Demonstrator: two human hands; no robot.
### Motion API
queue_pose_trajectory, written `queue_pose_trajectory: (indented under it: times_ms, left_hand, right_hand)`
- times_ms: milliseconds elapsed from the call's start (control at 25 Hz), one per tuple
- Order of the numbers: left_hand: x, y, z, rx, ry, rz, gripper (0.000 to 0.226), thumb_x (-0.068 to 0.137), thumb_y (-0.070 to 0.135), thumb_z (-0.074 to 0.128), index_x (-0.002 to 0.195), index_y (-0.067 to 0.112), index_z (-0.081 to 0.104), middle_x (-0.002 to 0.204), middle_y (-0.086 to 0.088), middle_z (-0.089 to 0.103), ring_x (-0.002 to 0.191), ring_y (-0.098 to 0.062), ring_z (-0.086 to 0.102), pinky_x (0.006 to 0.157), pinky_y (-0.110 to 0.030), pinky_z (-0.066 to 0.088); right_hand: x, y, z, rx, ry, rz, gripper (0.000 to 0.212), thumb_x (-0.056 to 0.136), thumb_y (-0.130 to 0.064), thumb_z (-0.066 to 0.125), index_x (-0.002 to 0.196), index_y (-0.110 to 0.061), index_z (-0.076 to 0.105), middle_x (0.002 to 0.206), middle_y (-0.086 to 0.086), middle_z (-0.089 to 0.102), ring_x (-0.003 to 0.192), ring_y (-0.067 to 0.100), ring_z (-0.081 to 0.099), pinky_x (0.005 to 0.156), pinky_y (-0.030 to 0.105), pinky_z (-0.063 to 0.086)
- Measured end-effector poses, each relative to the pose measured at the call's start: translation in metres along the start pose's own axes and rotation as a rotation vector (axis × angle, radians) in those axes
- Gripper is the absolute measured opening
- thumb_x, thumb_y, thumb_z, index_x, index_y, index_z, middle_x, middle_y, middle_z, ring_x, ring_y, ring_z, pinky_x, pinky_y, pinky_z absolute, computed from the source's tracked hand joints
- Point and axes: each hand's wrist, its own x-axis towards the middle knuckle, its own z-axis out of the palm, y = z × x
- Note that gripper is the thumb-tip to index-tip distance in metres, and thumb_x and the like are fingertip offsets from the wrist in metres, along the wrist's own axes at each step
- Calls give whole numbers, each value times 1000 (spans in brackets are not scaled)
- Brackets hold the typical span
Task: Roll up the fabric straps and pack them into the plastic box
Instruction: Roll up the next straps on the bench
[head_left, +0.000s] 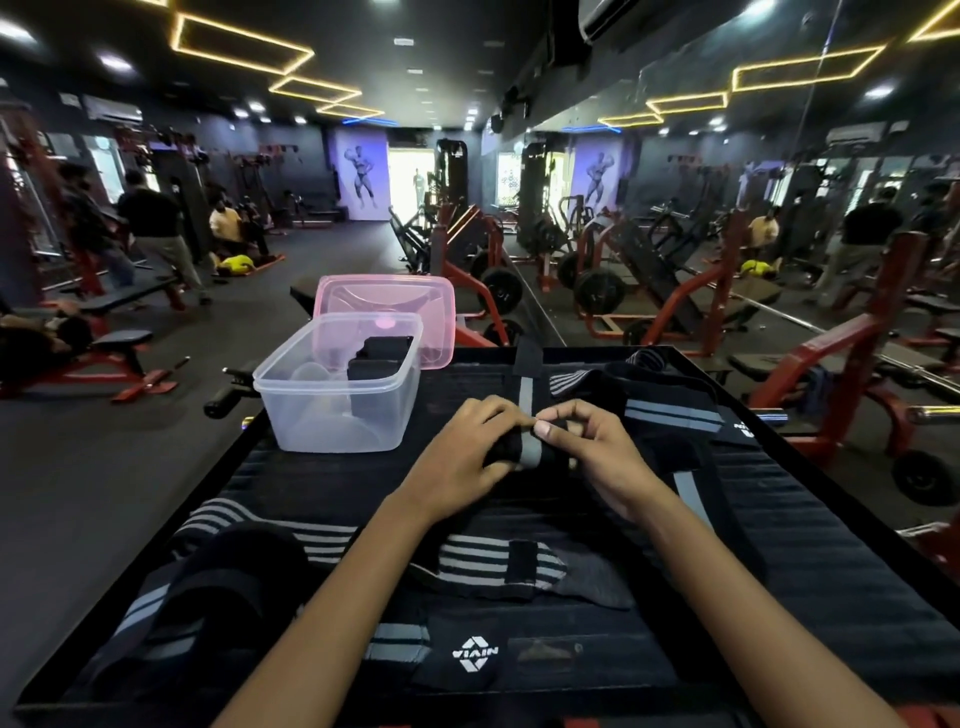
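Note:
A black strap with a grey centre stripe (525, 400) lies across the middle of the black table, partly wound into a roll at its near end. My left hand (462, 457) grips the roll's left side and my right hand (587, 447) pinches its right side. Its unrolled tail runs away from me to the table's far edge. The clear plastic box (332, 395) stands at the far left of the table with two black rolls (376, 356) inside. More loose straps lie around: a striped one (467, 561) near me and a grey-banded one (675, 415) to the right.
The pink lid (389, 296) leans behind the box. A black strap with a white logo (470, 654) lies at the table's near edge. The black table (831, 545) has a raised rim. Gym machines, benches and people fill the room beyond; a mirror wall is on the right.

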Motion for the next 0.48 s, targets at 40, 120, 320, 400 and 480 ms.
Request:
queue_pose_trajectory:
  times_ms: [40, 120, 320, 400, 480]
  left_hand:
    - [3, -1, -1, -19, 23, -5, 43, 74, 10, 67, 116, 18, 61, 114, 5, 60, 104, -15, 51, 96, -24, 38]
    - [11, -3, -6, -187, 62, -83, 33, 73, 6, 70, 105, 16, 67, 103, 6, 68, 97, -13, 59, 91, -23, 43]
    - [29, -3, -3, -613, 133, -288, 44, 74, 6, 78, 112, 20, 60, 109, 3, 66, 104, -10, 64, 89, -27, 51]
    - [28, -3, 2, -766, 140, -284, 63, 74, 6, 78, 127, 27, 51, 118, -1, 61, 113, -12, 60, 93, -28, 51]
    - [24, -6, 4, -717, 110, -230, 72, 73, 6, 79, 133, 33, 48, 125, 0, 52, 121, -7, 52, 94, -25, 50]
  right_hand:
    - [-2, 0, -1, -22, -1, -13, 53, 61, -41, 85, 96, -6, 67, 88, 19, 61, 82, 31, 52, 74, 43, 44]
    - [-4, -5, -4, -147, -31, -98, 44, 63, -33, 86, 97, -13, 68, 101, 13, 66, 95, 30, 61, 91, 41, 46]
    - [12, -20, -15, -361, -69, -327, 28, 76, -6, 78, 101, -14, 68, 104, 2, 69, 103, 16, 64, 96, 35, 48]
    - [19, -19, -17, -324, -39, -317, 26, 78, -6, 77, 99, -12, 63, 102, -2, 66, 100, 16, 64, 92, 33, 49]
    - [24, -15, -16, -267, -30, -293, 25, 79, -9, 76, 93, -11, 56, 94, -4, 61, 91, 15, 61, 86, 33, 49]
